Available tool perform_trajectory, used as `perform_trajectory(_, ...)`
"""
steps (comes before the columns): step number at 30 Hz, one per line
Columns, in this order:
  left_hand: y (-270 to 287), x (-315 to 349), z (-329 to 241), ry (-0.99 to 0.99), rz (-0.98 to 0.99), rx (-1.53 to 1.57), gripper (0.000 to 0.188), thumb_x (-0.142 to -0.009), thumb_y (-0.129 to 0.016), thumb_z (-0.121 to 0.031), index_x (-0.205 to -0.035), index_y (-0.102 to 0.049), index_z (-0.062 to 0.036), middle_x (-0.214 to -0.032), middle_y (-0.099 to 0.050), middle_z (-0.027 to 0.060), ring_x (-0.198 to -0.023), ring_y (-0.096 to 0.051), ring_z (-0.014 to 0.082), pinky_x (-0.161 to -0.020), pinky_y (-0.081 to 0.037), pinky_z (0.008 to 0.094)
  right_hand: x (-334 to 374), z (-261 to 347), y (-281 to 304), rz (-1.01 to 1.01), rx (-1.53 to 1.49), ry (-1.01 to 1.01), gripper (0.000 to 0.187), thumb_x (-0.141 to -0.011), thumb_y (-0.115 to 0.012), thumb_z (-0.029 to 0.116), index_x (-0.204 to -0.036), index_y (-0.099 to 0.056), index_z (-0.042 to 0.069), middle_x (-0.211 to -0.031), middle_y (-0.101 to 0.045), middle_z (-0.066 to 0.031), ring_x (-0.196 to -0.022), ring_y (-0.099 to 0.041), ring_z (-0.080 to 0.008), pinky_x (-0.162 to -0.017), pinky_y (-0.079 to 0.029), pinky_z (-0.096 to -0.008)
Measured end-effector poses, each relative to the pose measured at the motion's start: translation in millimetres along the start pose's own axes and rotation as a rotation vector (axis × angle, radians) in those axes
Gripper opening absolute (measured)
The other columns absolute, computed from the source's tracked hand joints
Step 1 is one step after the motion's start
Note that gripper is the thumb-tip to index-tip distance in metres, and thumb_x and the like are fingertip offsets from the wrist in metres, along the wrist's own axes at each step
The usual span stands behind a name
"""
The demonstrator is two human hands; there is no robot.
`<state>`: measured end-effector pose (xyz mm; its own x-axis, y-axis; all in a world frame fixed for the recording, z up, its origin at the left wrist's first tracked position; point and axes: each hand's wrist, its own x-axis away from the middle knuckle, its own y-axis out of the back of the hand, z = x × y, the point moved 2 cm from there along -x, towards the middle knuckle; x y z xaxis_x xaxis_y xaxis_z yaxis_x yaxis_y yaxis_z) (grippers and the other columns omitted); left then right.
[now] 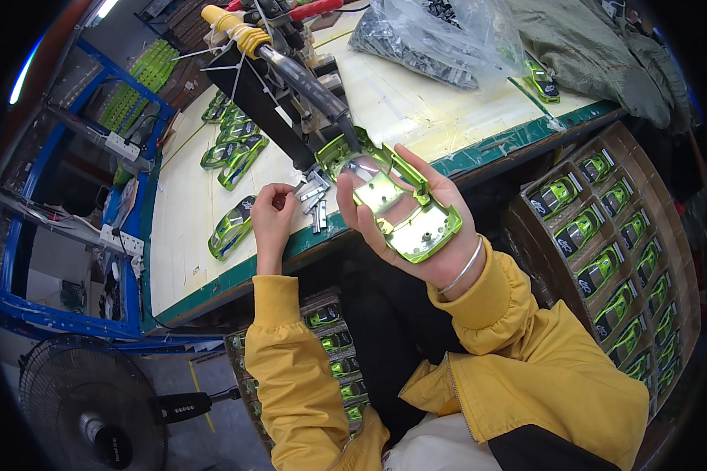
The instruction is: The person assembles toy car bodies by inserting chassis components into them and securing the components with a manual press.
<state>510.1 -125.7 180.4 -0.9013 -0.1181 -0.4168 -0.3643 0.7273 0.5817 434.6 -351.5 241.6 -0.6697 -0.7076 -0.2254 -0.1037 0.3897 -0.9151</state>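
My right hand (457, 202) holds a shiny green toy car body shell (420, 234), its hollow inside turned up. Fingers wrap both sides of the shell. Its far end is at the tip of a grey metal rod (306, 85) with a yellow sleeve (236, 30), part of a bench-mounted tool. To the left, my left hand (273, 221) is closed in a pinch near the table edge; whatever lies between its fingertips is too small to make out. Beside those fingers is a small pile of grey strip-like pieces (316, 206).
Green toy car shells (232, 226) lie on the cream table (182, 267) at left. A clear bag of grey parts (416, 59) and a grey-green cloth (597, 55) are behind. Partitioned cartons hold more cars (577, 235) at right and below (336, 341). A fan (94, 408) stands lower left.
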Motion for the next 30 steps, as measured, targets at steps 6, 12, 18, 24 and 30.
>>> perform_trajectory(6,0.9,0.0,-0.8,-0.004,0.011,0.018,0.008,-0.070,-0.059,-0.005,-0.077,-0.061,-0.0014,-0.068,-0.056,0.0020,-0.057,-0.048,0.0070,-0.056,-0.041,0.0208,-0.6,-0.8,-0.3,-0.022,0.011,0.000,0.043,-0.086,-0.042,0.034,-0.105,-0.050,-0.003,-0.106,-0.048,-0.0147,-0.105,-0.043,-0.0213,-0.083,-0.044,-0.0366)
perform_trajectory(12,1.6,0.5,-2.1,-0.018,0.000,0.028,0.009,-0.070,-0.059,-0.006,-0.078,-0.061,-0.0018,-0.069,-0.056,0.0025,-0.057,-0.048,0.0076,-0.056,-0.041,0.0208,-1.7,-2.0,-1.0,-0.014,0.042,0.002,0.042,-0.086,-0.042,0.033,-0.106,-0.049,-0.003,-0.107,-0.047,-0.0145,-0.106,-0.043,-0.0216,-0.082,-0.044,-0.0372)
perform_trajectory(18,-2.1,1.2,-3.6,-0.007,0.000,0.038,0.009,-0.070,-0.060,-0.008,-0.077,-0.061,-0.0023,-0.070,-0.057,0.0030,-0.057,-0.048,0.0077,-0.055,-0.041,0.0207,3.3,-1.3,-7.2,-0.015,0.057,0.026,0.037,-0.088,-0.038,0.032,-0.102,-0.051,0.000,-0.101,-0.053,-0.0177,-0.102,-0.049,-0.0271,-0.079,-0.048,-0.0419)
perform_trajectory(24,4.5,1.2,-3.3,0.000,-0.079,0.347,0.009,-0.076,-0.058,-0.007,-0.082,-0.058,-0.0010,-0.073,-0.056,0.0005,-0.060,-0.048,0.0069,-0.057,-0.040,0.0200,2.5,3.2,7.7,-0.063,0.084,0.044,0.035,-0.088,-0.039,0.031,-0.100,-0.052,0.001,-0.103,-0.053,-0.0163,-0.102,-0.049,-0.0270,-0.080,-0.047,-0.0430)
perform_trajectory(30,88.0,72.1,-9.5,0.027,-0.223,0.756,0.010,-0.080,-0.052,-0.006,-0.089,-0.052,-0.0013,-0.083,-0.053,0.0039,-0.071,-0.050,0.0119,-0.065,-0.041,0.0241,11.8,-14.3,57.4,-0.251,0.171,-0.096,0.039,-0.088,-0.038,0.033,-0.112,-0.048,0.004,-0.109,-0.051,-0.0167,-0.103,-0.048,-0.0286,-0.080,-0.045,-0.0458)
